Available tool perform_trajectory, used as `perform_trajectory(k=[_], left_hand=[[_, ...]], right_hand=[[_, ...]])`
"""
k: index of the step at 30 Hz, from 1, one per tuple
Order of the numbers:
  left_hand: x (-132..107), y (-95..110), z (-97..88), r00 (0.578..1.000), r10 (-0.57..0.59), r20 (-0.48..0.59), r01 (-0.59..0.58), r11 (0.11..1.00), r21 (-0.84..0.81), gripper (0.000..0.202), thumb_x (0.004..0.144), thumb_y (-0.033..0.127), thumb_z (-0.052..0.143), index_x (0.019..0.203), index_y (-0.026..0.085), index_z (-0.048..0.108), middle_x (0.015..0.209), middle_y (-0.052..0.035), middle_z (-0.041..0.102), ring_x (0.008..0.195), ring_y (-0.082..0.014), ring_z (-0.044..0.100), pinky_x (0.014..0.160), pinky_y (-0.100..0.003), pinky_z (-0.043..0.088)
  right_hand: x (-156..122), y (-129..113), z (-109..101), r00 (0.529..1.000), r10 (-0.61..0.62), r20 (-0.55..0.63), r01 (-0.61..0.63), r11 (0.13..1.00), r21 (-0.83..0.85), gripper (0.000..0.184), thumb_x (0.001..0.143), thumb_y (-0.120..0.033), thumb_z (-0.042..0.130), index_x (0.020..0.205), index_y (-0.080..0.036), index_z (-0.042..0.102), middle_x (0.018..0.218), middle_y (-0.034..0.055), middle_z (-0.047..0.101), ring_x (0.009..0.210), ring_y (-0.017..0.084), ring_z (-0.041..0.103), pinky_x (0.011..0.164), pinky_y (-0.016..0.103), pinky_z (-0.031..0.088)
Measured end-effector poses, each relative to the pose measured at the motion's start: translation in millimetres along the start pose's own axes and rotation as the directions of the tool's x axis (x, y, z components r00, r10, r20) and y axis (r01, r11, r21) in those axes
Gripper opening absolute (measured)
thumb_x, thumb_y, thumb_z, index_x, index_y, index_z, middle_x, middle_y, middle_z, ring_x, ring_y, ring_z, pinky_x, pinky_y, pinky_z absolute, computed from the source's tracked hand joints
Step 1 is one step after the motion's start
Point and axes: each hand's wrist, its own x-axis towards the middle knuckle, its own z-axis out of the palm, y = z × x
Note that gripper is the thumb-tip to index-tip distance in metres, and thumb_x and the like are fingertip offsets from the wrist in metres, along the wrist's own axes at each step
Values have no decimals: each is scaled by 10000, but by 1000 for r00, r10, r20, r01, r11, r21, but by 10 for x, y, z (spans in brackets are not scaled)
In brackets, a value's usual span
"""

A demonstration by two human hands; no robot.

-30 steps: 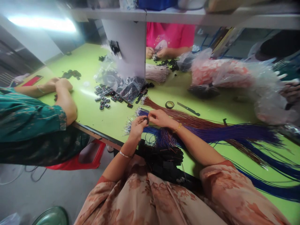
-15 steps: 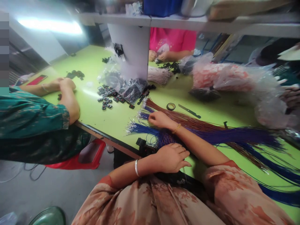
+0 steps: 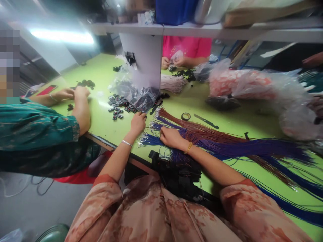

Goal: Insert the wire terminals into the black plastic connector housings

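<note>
No text, label, brand or number can be read. On the pink shirt [image 3: 202,46] of a person across the bench [image 3: 101,129] there is a small chest print [image 3: 178,50], its yellowish marks too blurred to make out as letters. The small black parts [image 3: 117,101] bear light and red marks, also illegible.

Single head view, forward and down, close over green table [image 3: 102,125]; blurred shelf [image 3: 191,31] across top, seemingly farther off.

Right fingers [image 3: 163,134] curled, tips hidden; blue bin [image 3: 176,12] cut off by top edge.
</note>
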Motion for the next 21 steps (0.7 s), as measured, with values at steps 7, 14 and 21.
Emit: perform_trajectory(k=[7,14,21], left_hand=[[-74,-53,-32,999,38,25,-40,995,88,219,824,165,522,968,171,688,1083,-129,573,931,-250,556,827,-383,431],[-330,46,-244,975,-214,59,188,657,-730,401,651,159,731,1039,144,632,894,-40,613,733,-113,564,706,-271,474],[-738,282,-169,902,-292,320,402,291,-868,449,641,163,762,1067,158,618,953,-47,653,719,-109,638,620,-223,477]], right_hand=[[-18,82,-13,991,74,-108,-56,984,168,143,850,-223,476,916,-183,596,848,57,680,713,174,563,627,271,308],[41,107,-32,988,47,-149,26,892,451,42,748,-196,517,739,-178,553,680,5,591,608,121,467,586,248,298],[145,59,18,988,16,-154,116,578,808,111,750,-275,517,742,-168,545,637,-33,530,557,94,427,541,224,336]])
